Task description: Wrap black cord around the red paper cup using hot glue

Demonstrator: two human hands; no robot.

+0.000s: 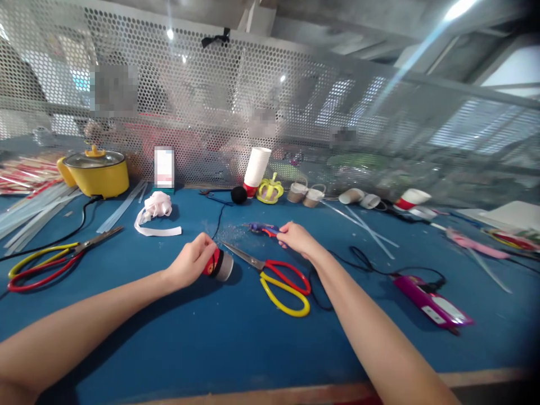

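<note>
My left hand is closed around a small red paper cup, which lies tipped with its pale end to the right. A black band or cord crosses the cup. To the right, my right hand grips a blue tool with a red part, seemingly a glue gun; my fingers hide part of it. Between the hands lie large scissors with one red and one yellow handle, their blades pointing toward the cup. Small clear scraps are scattered just beyond the scissors' tip.
Another pair of scissors lies at left, near a yellow electric pot and crumpled white ribbon. Stacked cups, a yellow crown-like piece and small baskets line the back. A purple power strip with cords lies at right.
</note>
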